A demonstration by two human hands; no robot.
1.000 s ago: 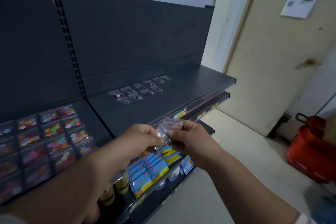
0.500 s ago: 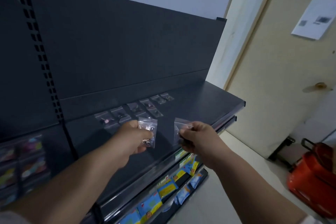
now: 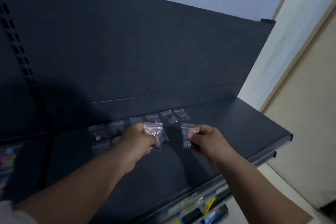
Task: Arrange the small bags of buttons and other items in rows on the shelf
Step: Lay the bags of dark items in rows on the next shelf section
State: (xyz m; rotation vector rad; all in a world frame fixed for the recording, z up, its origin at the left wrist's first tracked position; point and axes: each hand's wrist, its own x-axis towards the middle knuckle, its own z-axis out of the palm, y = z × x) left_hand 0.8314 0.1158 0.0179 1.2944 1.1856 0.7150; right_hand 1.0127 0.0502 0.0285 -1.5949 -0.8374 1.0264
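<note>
Head view: left hand pinches a clear bag holding small dark bits; right hand pinches a second bag.

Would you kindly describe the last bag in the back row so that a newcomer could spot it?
Start at the dark grey shelf under the tall back panel. A row of small clear bags runs along its rear edge. Yours is the rightmost bag, the only one with a neighbour just on its left.

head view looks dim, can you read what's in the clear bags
Head view: dim, softly blurred; the small clear plastic bags in the left hand and right hand catch faint glare, contents unreadable; shadow darkens the dark grey metal shelf at left.
</note>
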